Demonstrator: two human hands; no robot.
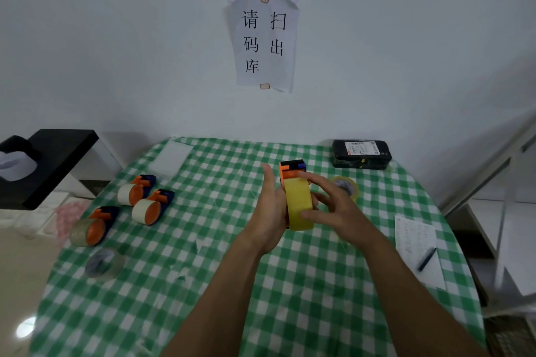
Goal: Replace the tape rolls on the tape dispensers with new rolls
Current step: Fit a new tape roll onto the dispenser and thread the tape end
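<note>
An orange and black tape dispenser [291,169] is held above the middle of the green checked table [203,284], with a yellow tape roll [298,206] on it. My left hand [268,213] holds the dispenser from its left side, one finger pointing straight up. My right hand [333,206] grips the yellow roll, a finger over its top and the thumb on its face. Three more dispensers lie at the left: two with pale rolls [135,191] [149,207] and one with a clear roll [91,230]. Loose rolls lie at the front left [104,264] and behind my right hand [346,185].
A black wrapped parcel [361,153] sits at the table's back right. A sheet of paper [413,236] with a pen [427,259] lies at the right edge. A clear plastic bag [171,156] lies at the back left. A black shelf [55,159] stands left of the table.
</note>
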